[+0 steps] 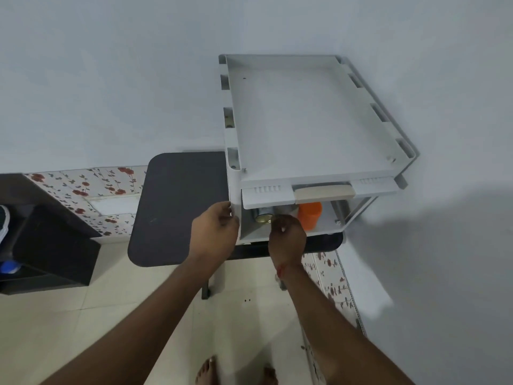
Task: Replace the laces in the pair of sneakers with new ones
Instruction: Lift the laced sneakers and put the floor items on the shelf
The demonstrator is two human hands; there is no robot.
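Note:
A white metal rack [311,118] stands on a dark table [177,207]; its top tray is bare. My left hand [215,232] grips the rack's front left corner post. My right hand [287,237] reaches into the lower shelf with its fingers curled beside a gold-lidded jar [263,218]; whether it holds anything is hidden. No laces show. At the far left edge, part of a sneaker [3,226] sits on a dark shelf unit.
An orange cup [309,215] and a beige handle [324,191] on a white drawer sit in the rack. A dark shelf unit [52,245] with a blue object [9,266] stands at the left. Pale floor tiles and my bare feet lie below.

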